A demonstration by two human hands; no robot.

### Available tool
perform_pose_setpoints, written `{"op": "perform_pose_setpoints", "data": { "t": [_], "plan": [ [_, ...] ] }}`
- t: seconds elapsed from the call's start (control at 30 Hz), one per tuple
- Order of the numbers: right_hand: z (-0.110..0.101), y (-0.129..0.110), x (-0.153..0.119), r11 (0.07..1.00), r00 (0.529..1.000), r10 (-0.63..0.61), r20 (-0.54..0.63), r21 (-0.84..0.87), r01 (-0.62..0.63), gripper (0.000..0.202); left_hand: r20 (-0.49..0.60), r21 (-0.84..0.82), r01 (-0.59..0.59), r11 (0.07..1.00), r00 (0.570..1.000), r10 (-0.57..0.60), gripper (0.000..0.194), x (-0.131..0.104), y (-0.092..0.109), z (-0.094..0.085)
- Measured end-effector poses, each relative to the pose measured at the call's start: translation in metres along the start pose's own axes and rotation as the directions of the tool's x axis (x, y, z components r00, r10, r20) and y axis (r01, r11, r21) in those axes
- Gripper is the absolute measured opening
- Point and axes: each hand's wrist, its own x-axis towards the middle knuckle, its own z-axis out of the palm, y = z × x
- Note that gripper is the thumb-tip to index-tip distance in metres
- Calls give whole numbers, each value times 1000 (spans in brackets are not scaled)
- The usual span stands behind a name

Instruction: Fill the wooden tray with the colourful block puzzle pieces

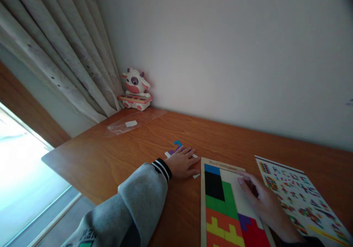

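Note:
My left hand [183, 162] lies palm down on the table with its fingers spread. Beneath and around it are several small flat puzzle pieces, among them a blue piece [178, 143] and white ones, partly hidden by the hand. My right hand [260, 195] is over the right side of a wooden puzzle board [203, 203]. Its fingers are loosely curled, thumb and forefinger slightly apart, with nothing visible between them. The board holds black, green, orange, yellow, red and purple pieces, plus a blue strip at the top. A white area [228, 175] shows near my right fingertips.
A printed sheet of colourful patterns [300, 192] lies right of the board. At the back left corner stands a cow toy with a keyboard [135, 90]. A clear plastic bag [118, 127] lies before it. A curtain [60, 48] hangs left; a wall [220, 56] rises behind the table.

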Motion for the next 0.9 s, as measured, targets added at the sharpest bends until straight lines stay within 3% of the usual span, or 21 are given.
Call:
{"op": "perform_pose_setpoints", "data": {
  "t": [0.13,0.23,0.27,0.33,0.37,0.43,0.6,0.73,0.9],
  "plan": [
    [-1,-3,1,999,999,-33,-6,11,33,40,-3,-21,-21,1000,1000,21,49,-32,20,-14],
    [-1,-3,2,999,999,-44,4,21,44,42,-32,-41,111,993,993,-112,63,-63,31,-19],
    [0,-3,2,999,999,-44,15,25,43,43,-48,-43,209,977,976,-211,79,-74,33,-18],
    [1,-2,3,999,998,-44,42,27,43,44,-75,-40,456,889,886,-457,104,-92,35,-13],
    [1,-2,3,999,998,-45,50,26,44,44,-58,-40,524,851,849,-526,110,-98,34,-9],
    [2,-3,4,999,998,-47,53,26,45,43,-36,-53,568,822,821,-570,113,-103,28,-2],
    [3,-4,6,998,998,-33,51,46,31,45,-101,-166,450,877,877,-469,109,-74,3,5],
    [4,-2,6,998,999,-28,46,49,26,46,-132,-246,454,857,860,-493,87,-37,-20,2],
    [6,3,7,998,999,-7,49,57,4,47,-26,-255,300,919,948,-317,79,-18,-37,-5]
  ]
}}
